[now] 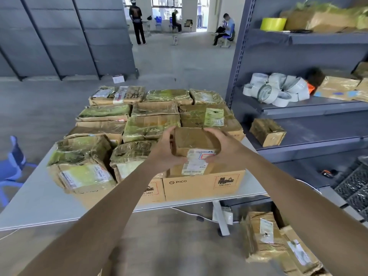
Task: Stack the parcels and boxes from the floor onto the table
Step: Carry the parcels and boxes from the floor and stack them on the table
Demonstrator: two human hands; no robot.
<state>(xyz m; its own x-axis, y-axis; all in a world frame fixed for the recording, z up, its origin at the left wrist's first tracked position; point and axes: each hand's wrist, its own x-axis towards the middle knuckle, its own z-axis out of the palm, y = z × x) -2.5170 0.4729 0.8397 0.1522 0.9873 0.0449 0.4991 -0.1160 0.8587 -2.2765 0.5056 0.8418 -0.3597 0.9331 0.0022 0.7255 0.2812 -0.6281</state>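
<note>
The head camera looks down on one grey table (pixel 39 196) loaded with parcels. On it I count ten parcels wrapped in shiny tape, lying flat in rows from the near edge to the far edge. Two larger cardboard boxes stand under them at the near edge of the table. The right box (pixel 203 186) has "PICO" and "UN 3481" printed on its near side. On the left box (pixel 151 192) only "3481" shows.

One more parcel, the held parcel (pixel 196 139), is above the near right corner of the table, just over the right box. I cannot tell if it already rests there. Its long axis runs left to right, about parallel to the near edge of the table. Its top face is plain brown, and one white label (pixel 196 162) with barcodes faces the person; the text is too small to read.

The left hand (pixel 165 154) grasps the left end of this parcel, with the thumb on top. The right hand (pixel 223 148) grasps the right end in the same way.

On the floor, below the right end of the table, lie two parcels, one upright (pixel 262 236) and one flat (pixel 300 253). Right of the table stands a grey rack (pixel 298 110) with one small parcel (pixel 266 132), a heap of white tape rolls (pixel 278 90) and one yellow roll (pixel 273 23). Left of the table is one blue chair (pixel 14 162).
</note>
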